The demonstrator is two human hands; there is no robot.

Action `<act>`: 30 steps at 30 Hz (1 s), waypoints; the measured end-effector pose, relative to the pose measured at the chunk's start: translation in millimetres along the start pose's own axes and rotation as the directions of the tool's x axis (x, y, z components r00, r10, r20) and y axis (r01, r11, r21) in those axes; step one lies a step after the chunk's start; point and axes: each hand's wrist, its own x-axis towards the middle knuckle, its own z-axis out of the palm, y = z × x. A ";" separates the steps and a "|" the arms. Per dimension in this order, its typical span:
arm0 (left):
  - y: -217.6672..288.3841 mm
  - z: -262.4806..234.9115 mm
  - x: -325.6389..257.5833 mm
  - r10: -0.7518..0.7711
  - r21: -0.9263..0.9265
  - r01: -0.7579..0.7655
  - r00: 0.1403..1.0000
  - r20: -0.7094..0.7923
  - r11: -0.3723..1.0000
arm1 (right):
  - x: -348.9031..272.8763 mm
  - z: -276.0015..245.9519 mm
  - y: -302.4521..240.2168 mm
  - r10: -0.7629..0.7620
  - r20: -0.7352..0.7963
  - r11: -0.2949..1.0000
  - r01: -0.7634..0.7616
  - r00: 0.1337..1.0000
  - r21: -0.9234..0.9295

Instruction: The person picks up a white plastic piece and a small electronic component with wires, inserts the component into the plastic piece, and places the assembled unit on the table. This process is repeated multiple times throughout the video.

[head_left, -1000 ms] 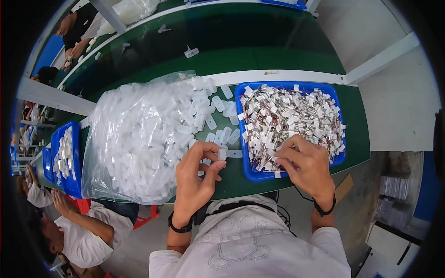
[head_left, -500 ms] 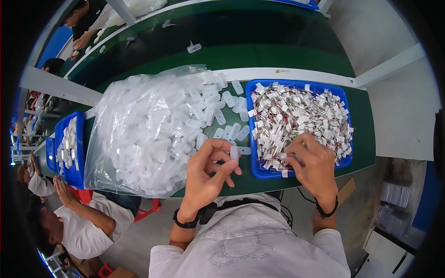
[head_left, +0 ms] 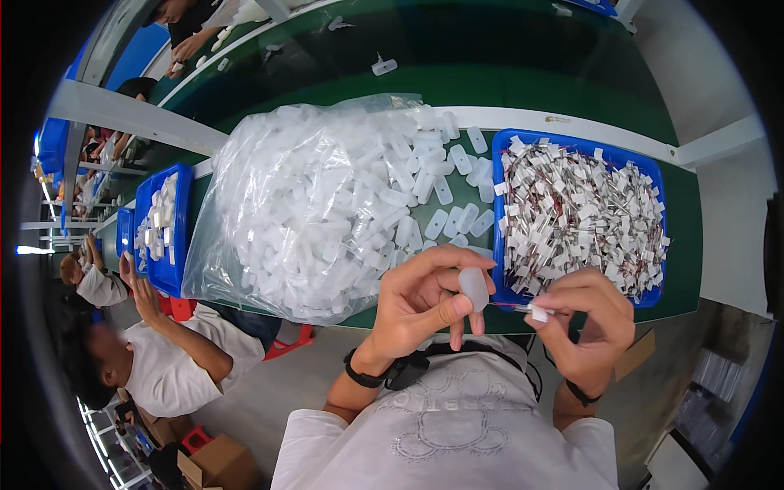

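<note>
My left hand point(head_left: 425, 306) pinches a translucent white plastic housing point(head_left: 473, 288), small and rounded-oblong, between thumb and fingers. In my right hand point(head_left: 590, 322) is a small wired part with a white square tab point(head_left: 539, 313), gripped by thumb and forefinger. Its thin wire end points left at the housing; whether the two touch I cannot tell. Beyond my right hand stands a blue tray point(head_left: 662, 237) heaped with similar wired parts. A clear plastic bag point(head_left: 214, 237) full of the same housings lies past my left hand, with loose housings point(head_left: 443, 190) spilling toward the tray.
A white rail point(head_left: 572, 125) crosses the green table behind the bag and tray. Beyond it runs a dark green belt point(head_left: 506, 65) carrying a few assembled pieces. At left another blue tray point(head_left: 179, 265) holds white parts, and a co-worker point(head_left: 175, 359) in a white shirt sits close by.
My right hand has come out of the tray with a wired part and moved in beside the housing. My view has shifted, so the scene appears farther left before than now.
</note>
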 end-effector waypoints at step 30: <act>7.2 17.0 4.4 0.078 0.421 -0.057 0.996 -0.034 0.905 | 2.3 12.0 6.1 0.004 0.018 1.000 -0.003 1.000 -0.028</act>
